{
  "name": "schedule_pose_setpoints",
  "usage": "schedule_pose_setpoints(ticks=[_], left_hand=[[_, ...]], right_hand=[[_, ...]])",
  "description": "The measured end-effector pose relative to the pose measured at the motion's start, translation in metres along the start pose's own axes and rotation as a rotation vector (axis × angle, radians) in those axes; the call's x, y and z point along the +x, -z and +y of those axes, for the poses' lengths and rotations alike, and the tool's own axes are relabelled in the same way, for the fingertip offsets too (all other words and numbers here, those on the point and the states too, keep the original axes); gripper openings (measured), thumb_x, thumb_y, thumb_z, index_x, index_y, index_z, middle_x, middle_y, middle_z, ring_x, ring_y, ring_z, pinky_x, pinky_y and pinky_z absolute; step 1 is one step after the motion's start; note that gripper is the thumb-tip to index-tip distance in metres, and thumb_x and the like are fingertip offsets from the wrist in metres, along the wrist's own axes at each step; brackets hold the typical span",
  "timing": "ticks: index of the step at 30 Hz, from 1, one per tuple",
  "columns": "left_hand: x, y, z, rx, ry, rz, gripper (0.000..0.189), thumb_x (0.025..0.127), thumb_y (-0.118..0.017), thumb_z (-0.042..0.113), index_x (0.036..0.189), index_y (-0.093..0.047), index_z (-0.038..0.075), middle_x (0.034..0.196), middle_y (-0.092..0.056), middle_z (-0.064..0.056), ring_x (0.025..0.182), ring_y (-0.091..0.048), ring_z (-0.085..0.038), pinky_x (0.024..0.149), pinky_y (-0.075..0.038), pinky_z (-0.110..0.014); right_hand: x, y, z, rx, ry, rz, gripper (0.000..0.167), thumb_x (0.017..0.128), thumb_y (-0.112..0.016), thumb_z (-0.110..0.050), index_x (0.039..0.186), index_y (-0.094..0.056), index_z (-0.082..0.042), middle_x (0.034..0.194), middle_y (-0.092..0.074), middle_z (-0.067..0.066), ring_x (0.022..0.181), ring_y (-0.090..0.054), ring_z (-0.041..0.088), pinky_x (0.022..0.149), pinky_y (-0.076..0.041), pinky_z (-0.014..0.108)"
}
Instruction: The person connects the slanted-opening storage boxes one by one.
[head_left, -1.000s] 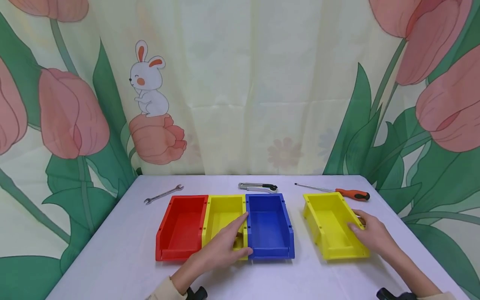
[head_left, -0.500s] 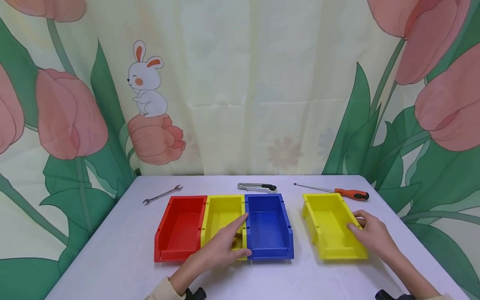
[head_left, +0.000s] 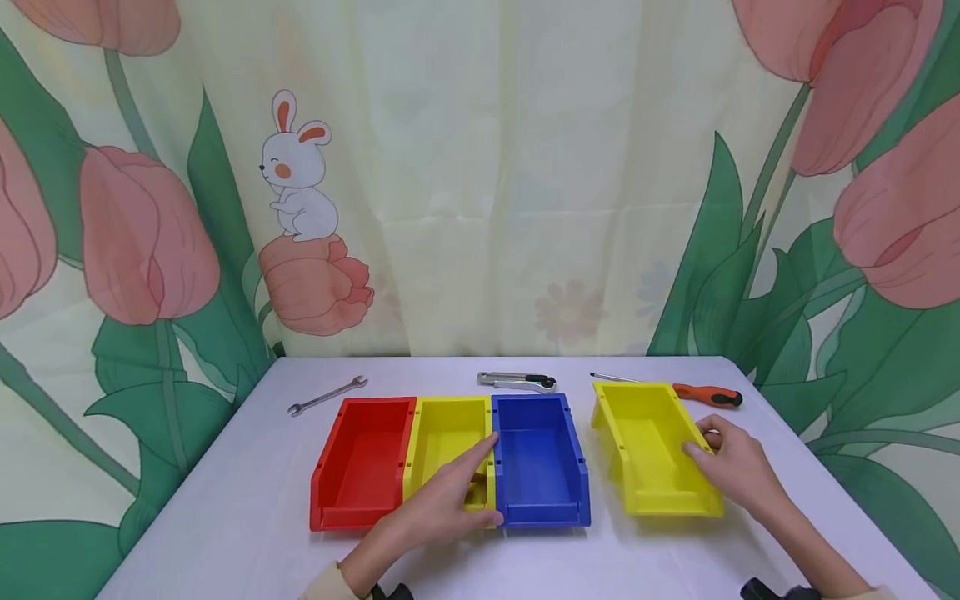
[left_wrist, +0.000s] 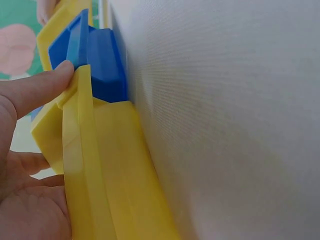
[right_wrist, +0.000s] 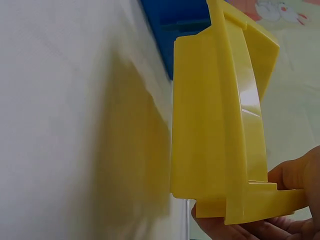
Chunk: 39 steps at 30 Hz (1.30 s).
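Observation:
In the head view a red bin [head_left: 363,462], a yellow bin [head_left: 450,421] and a blue bin [head_left: 542,462] stand side by side, touching. My left hand [head_left: 442,504] lies over the yellow bin's front right part. Its thumb [left_wrist: 47,87] and extended index finger touch the seam with the blue bin; other fingers reach inside, partly hidden. My right hand [head_left: 738,467] grips the right wall of another yellow bin [head_left: 660,450], thumb inside and fingers outside. This bin is raised slightly off the table, with its shadow below in the right wrist view, and apart from the blue bin.
Behind the bins lie a wrench [head_left: 327,396], a utility knife [head_left: 517,381] and a screwdriver [head_left: 705,394] with an orange and black handle; the raised bin partly covers its shaft. The white table [head_left: 225,517] ends at a printed curtain [head_left: 570,183].
My right hand has lifted the separate yellow bin slightly and brought it a little to the left. My left hand stays in place on the row of bins.

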<state>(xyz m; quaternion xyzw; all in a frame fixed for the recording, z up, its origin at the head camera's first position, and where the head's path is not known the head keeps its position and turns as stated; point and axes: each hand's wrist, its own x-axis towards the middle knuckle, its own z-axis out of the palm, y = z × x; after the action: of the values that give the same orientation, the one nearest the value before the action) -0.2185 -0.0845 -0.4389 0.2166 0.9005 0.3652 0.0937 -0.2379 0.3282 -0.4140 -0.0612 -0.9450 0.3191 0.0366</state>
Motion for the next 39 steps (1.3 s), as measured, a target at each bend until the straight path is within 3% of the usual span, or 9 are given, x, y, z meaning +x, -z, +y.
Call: schedule_pose_setpoints(ticks=[9,19,26,39], left_hand=[[0.001,-0.001,-0.002,-0.003,-0.015,0.011,0.103,0.088,-0.086,0.032,0.17,-0.024,0.028,0.172,-0.039,-0.001,0.139,-0.059,-0.025,0.11,-0.057,-0.049],[0.003,-0.001,-0.002,-0.009,-0.009,0.012,0.103,0.088,-0.087,0.032,0.17,-0.025,0.027,0.171,-0.04,-0.001,0.131,-0.065,-0.023,0.108,-0.059,-0.046],[0.002,-0.001,-0.002,-0.005,-0.009,0.009,0.103,0.087,-0.087,0.032,0.17,-0.025,0.027,0.171,-0.04,-0.001,0.13,-0.065,-0.023,0.108,-0.059,-0.045],[0.001,-0.002,-0.002,-0.012,-0.002,0.01,0.103,0.088,-0.087,0.031,0.17,-0.025,0.029,0.171,-0.04,-0.002,0.132,-0.064,-0.025,0.108,-0.059,-0.047]], right_hand=[[-0.002,0.002,-0.024,0.005,0.052,0.027,0.031,0.099,-0.065,-0.014,0.121,-0.057,0.006,0.121,-0.068,0.035,0.087,-0.068,0.024,0.084,-0.068,0.042],[-0.004,0.004,-0.039,0.009,0.065,0.044,0.033,0.099,-0.064,-0.016,0.123,-0.055,0.006,0.132,-0.062,0.039,0.1,-0.072,0.04,0.087,-0.067,0.047],[-0.002,0.001,-0.042,0.007,0.051,0.035,0.034,0.099,-0.064,-0.016,0.124,-0.055,0.006,0.133,-0.061,0.04,0.104,-0.07,0.043,0.088,-0.067,0.049],[-0.004,-0.005,-0.041,-0.004,0.052,0.029,0.031,0.099,-0.064,-0.014,0.121,-0.056,0.006,0.127,-0.065,0.037,0.096,-0.07,0.034,0.087,-0.067,0.047]])
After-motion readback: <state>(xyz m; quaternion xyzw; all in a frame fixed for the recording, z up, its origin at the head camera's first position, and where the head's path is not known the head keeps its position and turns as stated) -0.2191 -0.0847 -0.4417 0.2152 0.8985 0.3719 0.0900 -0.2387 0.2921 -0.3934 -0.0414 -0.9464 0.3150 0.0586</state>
